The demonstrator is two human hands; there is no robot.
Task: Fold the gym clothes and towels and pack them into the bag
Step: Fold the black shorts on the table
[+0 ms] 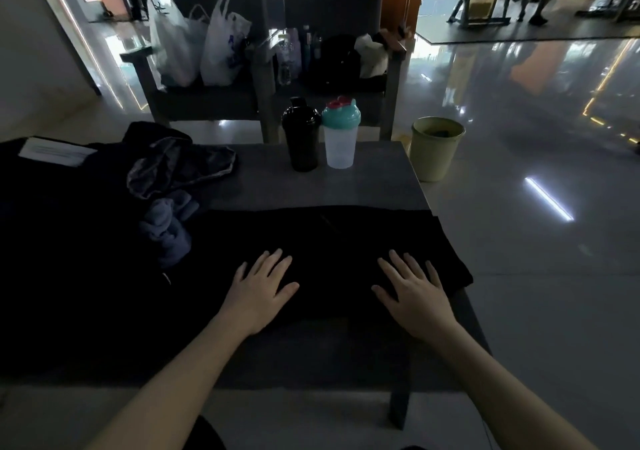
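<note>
Both hands, left hand (pixel 258 292) and right hand (pixel 414 292), lie flat and apart on black cloth (pixel 339 238). The dark pile (pixel 69 241) beside it is too dim to make out.

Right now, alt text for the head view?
The left hand and the right hand lie flat, fingers spread, on a black garment laid across a grey table. A heap of dark clothes sits to the left; a black bottle and a clear shaker stand at the far edge.
</note>
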